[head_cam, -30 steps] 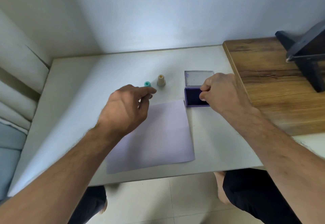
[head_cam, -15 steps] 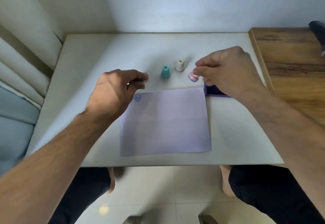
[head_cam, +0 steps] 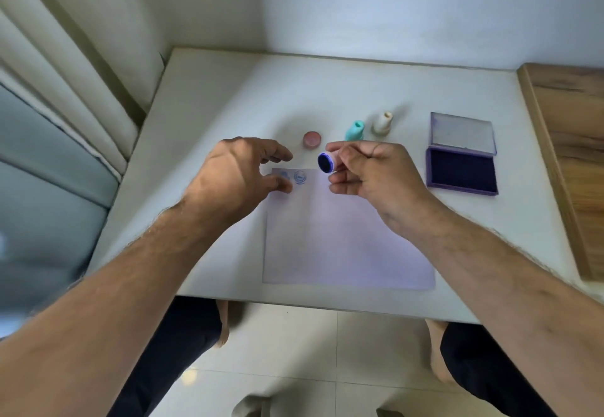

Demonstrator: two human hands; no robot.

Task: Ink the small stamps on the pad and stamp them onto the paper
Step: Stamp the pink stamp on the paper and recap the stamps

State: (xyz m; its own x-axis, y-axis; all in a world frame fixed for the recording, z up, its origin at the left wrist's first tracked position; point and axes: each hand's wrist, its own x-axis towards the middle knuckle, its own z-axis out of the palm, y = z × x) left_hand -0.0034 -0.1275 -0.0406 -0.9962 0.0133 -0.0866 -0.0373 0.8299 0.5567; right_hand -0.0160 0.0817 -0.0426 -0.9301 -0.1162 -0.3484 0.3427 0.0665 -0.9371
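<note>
White tabletop (head_cam: 228, 115), set into a corner of pale walls; wooden surface (head_cam: 568, 142) adjoining at the far side from the curtain. Landmark for all entries: paper (head_cam: 346, 236), a pale lilac sheet lying flat near the table's front edge.

Item: two blue stamp prints (head_cam: 293, 177), at the paper's far left corner, side by side.

Item: ink pad (head_cam: 461, 171), purple, open with its lid folded back, to the right of the paper's far edge and apart from it.

Item: pink cap (head_cam: 312, 139), round, just beyond the paper's far edge.

Item: teal stamp (head_cam: 355, 130) and cream stamp (head_cam: 382, 124), both upright, beyond the paper and beside the cap toward the pad.

Item: right hand (head_cam: 369, 174), above the paper's far edge, pinching a small stamp (head_cam: 327, 162) between thumb and fingertips; the stamp's inked face, dark blue, is turned sideways toward the other hand, not down.

Item: left hand (head_cam: 235, 178), holding nothing, fingers loosely spread, thumb at or just over the paper's far left corner; contact cannot be told.

Risks, as judged. The wet face, carried tilted, may land edge-first and give a partial or smeared print. Set too close to the existing prints, it could overlap them. If the sheet is not pinned, it may lift or slide with the stamp. Ink may also reach the fingers so near the face.
</note>
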